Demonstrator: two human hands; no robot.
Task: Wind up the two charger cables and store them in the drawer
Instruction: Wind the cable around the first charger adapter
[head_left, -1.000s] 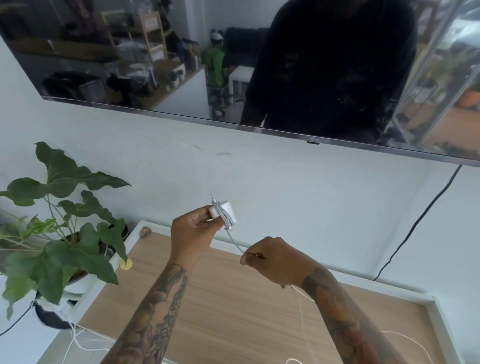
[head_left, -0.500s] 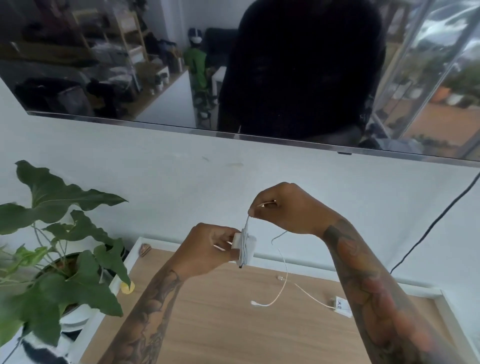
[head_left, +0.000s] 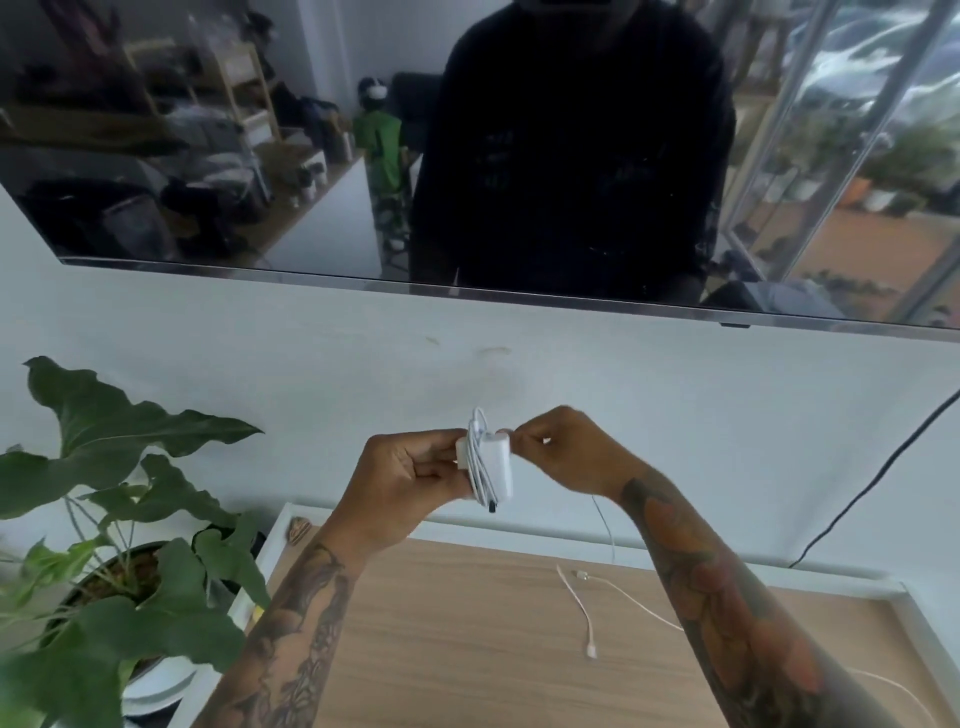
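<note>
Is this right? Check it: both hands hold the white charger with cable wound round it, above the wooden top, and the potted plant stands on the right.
One thing is wrong. In the head view the potted plant stands on the left, not the right. The rest holds: left hand and right hand hold the wound white charger above the wooden top.

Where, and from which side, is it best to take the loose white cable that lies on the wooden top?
Pinch the loose white cable just behind its small end plug, coming from above. That end lies flat and free on the wooden top, apart from both hands.
</note>
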